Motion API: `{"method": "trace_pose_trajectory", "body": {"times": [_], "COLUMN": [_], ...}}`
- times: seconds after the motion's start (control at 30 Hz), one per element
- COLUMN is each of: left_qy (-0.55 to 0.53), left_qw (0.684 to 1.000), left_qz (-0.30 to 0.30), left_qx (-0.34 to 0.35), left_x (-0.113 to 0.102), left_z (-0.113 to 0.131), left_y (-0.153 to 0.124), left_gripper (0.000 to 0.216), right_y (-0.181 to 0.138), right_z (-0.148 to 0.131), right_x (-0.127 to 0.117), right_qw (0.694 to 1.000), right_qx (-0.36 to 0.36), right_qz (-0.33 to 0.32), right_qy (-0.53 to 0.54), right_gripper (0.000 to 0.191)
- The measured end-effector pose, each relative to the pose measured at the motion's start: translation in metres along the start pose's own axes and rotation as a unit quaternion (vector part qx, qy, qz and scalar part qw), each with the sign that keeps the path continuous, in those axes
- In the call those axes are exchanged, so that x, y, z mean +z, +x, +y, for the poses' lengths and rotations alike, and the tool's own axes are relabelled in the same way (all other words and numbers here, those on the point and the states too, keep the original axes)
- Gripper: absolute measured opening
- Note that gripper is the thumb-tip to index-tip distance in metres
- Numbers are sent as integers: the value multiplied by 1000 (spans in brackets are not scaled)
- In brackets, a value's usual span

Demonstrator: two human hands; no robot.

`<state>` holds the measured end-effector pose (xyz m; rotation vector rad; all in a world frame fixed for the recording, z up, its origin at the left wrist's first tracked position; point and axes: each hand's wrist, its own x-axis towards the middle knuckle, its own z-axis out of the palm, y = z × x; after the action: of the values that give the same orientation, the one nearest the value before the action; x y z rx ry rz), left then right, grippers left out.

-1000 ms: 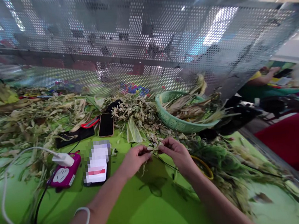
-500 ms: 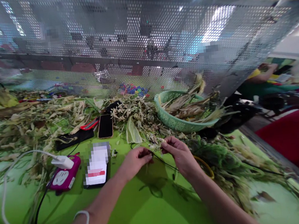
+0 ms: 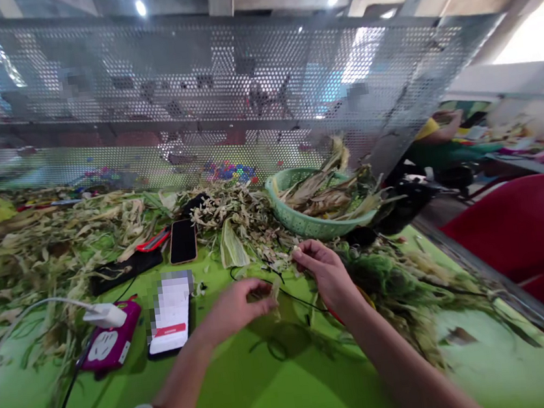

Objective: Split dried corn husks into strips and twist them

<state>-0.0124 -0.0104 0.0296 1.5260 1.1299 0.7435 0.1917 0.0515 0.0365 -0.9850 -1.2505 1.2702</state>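
Observation:
My left hand (image 3: 241, 304) is over the green tabletop with its fingers curled. A thin, pale strip of corn husk (image 3: 276, 294) hangs at its fingertips. To its right, my right hand (image 3: 326, 275) pinches a small pale piece (image 3: 296, 252) between thumb and forefinger; it looks like plant matter, but its exact kind is too small to tell. Just beyond the hands lie a heap of small dried scraps (image 3: 267, 238) and a broad pale husk leaf (image 3: 232, 246). A thin dark cord (image 3: 298, 299) runs across the table between the hands.
A green plastic basket (image 3: 298, 222) holds dry husks. On the left are a lit phone (image 3: 171, 314), a dark phone (image 3: 182, 241), a red-handled cutter (image 3: 152, 241), and a purple power bank (image 3: 106, 346) with a white cable. Behind stands a perforated metal panel (image 3: 218, 72); a red chair (image 3: 527, 247) is right.
My left hand has drawn slightly left and down, and its fingers are looser around the strip. My right hand keeps its pinch. The whole view has shifted a little.

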Motion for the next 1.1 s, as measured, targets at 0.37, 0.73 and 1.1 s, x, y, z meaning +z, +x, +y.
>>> {"method": "trace_pose_trajectory", "body": {"times": [0.37, 0.73, 1.1], "left_qy": [-58, -98, -529], "left_qw": [982, 985, 821], "left_qz": [171, 128, 213], "left_qx": [52, 61, -12], "left_x": [22, 20, 49], "left_z": [7, 21, 11], "left_y": [13, 23, 50], "left_gripper": [27, 11, 33], "right_y": [-14, -18, -12], "right_z": [0, -12, 21], "right_x": [14, 13, 17], "right_qw": [989, 990, 993], "right_qx": [-23, -51, -27], "right_qz": [-114, -104, -105], "right_qy": [-92, -83, -54], "right_gripper": [23, 20, 32]}}
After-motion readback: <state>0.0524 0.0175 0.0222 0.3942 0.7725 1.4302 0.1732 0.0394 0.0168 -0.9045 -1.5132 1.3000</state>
